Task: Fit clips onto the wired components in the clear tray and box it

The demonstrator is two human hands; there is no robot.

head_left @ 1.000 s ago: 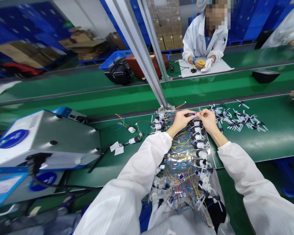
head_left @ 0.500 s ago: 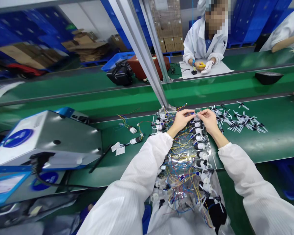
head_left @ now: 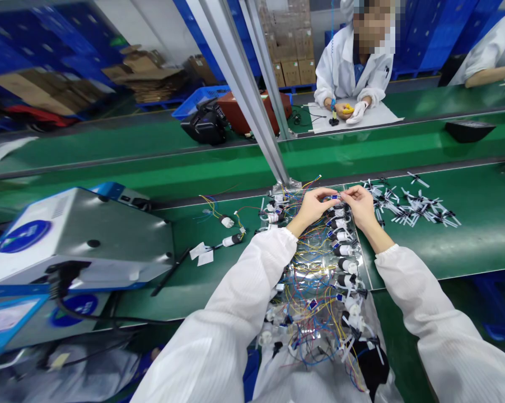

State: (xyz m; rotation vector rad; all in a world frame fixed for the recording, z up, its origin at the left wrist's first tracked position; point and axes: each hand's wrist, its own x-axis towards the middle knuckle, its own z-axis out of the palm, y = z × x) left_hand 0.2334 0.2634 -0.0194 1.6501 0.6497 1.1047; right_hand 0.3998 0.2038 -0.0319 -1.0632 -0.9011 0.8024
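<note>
On my feed the small blue part (head_left: 334, 197) lies lengthwise left to right; left hand (head_left: 313, 208) fingers clamp it, right hand (head_left: 360, 206) fingers together beside it.

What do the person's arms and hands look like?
Both arms wear long, loose white sleeves with faint lines in the cloth and gathered cuffs at the wrists. The left hand and right hand wear no gloves.
</note>
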